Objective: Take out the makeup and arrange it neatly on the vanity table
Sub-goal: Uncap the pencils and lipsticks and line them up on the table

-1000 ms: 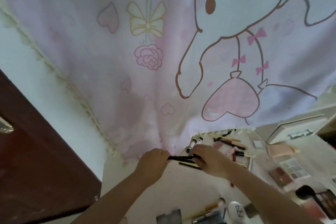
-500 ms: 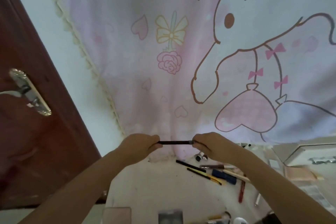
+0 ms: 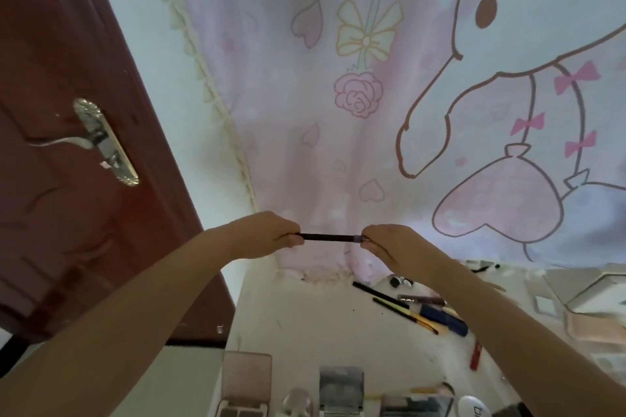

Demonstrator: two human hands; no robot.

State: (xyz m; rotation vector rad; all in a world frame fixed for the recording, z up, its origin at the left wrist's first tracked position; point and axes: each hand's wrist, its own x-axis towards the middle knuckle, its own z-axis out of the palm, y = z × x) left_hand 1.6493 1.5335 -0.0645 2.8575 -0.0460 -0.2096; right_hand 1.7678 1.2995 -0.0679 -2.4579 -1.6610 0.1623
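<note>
Partial dark letters, seemingly "bi", on white rounded container (image 3: 474, 409) at bottom edge

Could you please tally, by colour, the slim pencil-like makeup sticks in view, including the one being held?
Black sticks: 2 — the thin black pencil held between left hand and right hand, and the black pencil lying on the white vanity table.
Yellow-and-black sticks: 1 — the striped pencil.
Total: 3

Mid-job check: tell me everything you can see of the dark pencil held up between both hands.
The dark pencil is a slim, straight stick, black-brown and matte, with a small grey band at its right end. It is held level in the air, above the vanity table and before the pink curtain. The left hand pinches one end, the right hand the other. Both tips are hidden.
</note>
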